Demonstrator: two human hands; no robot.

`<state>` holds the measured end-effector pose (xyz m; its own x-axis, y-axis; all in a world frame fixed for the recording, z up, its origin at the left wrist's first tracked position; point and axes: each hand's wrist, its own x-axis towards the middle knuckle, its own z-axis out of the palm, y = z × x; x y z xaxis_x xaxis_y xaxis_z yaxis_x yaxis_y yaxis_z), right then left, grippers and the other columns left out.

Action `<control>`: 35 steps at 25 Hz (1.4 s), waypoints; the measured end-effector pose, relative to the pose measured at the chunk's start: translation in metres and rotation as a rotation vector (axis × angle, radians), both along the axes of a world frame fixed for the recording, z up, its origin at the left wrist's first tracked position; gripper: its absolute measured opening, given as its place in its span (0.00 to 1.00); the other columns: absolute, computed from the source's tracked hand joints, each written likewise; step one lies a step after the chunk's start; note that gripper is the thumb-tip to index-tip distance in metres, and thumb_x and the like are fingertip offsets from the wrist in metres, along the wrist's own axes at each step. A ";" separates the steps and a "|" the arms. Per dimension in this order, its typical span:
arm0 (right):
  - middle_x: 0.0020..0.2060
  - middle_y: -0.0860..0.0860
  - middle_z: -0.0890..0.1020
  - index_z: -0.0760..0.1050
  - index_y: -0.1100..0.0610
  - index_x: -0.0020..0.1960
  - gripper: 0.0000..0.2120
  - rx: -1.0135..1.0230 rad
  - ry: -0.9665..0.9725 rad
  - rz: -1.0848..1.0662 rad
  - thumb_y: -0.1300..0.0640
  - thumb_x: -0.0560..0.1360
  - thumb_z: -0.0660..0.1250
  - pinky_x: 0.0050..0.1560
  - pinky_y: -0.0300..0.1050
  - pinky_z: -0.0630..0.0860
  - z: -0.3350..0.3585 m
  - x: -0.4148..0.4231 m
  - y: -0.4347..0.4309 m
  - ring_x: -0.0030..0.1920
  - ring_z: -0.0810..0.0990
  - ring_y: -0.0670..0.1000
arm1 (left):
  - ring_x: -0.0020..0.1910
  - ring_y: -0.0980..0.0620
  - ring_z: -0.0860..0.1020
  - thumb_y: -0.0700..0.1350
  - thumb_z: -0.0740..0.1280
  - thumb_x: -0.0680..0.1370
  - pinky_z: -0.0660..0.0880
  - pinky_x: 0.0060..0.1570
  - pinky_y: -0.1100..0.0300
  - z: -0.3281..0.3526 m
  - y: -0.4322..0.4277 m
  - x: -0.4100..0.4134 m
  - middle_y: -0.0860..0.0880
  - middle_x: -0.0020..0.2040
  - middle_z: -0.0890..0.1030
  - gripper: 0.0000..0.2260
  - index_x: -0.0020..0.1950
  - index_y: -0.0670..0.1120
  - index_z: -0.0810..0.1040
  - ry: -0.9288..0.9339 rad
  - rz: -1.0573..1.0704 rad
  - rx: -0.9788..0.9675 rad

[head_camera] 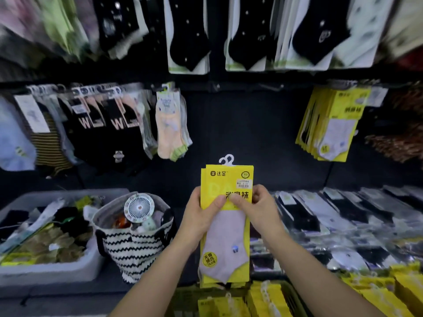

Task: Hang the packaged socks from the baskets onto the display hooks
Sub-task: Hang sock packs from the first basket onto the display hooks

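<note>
Both hands are on one stack of yellow sock packs (226, 179), held upright in front of the dark display wall (240, 124). The white hanger hooks (227, 160) on top touch nothing.
Left hand (201, 216) clamps the stack's left edge, thumb across the front. Right hand (258, 209) pinches the right edge, thumb on the front.
The stack's bottom sits just above the basket (185, 298), which holds more yellow packs (267, 300).
Wall: matching yellow packs (332, 124) hang upper right, peach socks (169, 129) and black "W" socks (109, 124) to the left, and a blurred row of black socks (190, 37) along the top.
Counter: white tub (57, 271) of mixed packs on the left, with a zigzag-striped bag (137, 245) beside it holding a small round fan (138, 208). Flat-laid clear packs (343, 220) are on the right.
</note>
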<state>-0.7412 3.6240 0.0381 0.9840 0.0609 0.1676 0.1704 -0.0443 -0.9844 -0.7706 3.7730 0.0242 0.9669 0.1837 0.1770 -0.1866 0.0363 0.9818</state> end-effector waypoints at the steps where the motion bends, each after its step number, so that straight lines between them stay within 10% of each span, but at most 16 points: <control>1: 0.37 0.49 0.83 0.74 0.58 0.45 0.15 -0.007 -0.007 -0.002 0.53 0.66 0.76 0.33 0.35 0.77 0.008 0.008 0.005 0.34 0.81 0.41 | 0.49 0.52 0.83 0.58 0.76 0.65 0.79 0.44 0.60 0.006 0.004 0.007 0.47 0.54 0.82 0.29 0.60 0.45 0.73 -0.023 0.012 -0.006; 24: 0.52 0.55 0.82 0.76 0.54 0.51 0.05 -0.034 -0.101 0.073 0.57 0.79 0.61 0.57 0.55 0.77 0.094 0.079 0.029 0.54 0.81 0.55 | 0.53 0.52 0.81 0.48 0.61 0.79 0.77 0.52 0.55 0.081 0.035 0.077 0.49 0.53 0.83 0.12 0.57 0.44 0.77 -0.189 0.130 0.078; 35: 0.51 0.60 0.82 0.76 0.56 0.48 0.05 0.027 -0.169 -0.111 0.57 0.79 0.61 0.57 0.60 0.75 0.124 0.087 0.040 0.53 0.80 0.60 | 0.44 0.59 0.81 0.46 0.63 0.79 0.77 0.41 0.65 0.104 0.080 0.078 0.54 0.47 0.82 0.03 0.48 0.53 0.76 -0.241 0.290 0.080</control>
<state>-0.6543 3.6639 0.1621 0.9422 -0.0528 0.3310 0.3288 -0.0460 -0.9433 -0.6924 3.8531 0.1282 0.8056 0.4200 0.4178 -0.4036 -0.1272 0.9060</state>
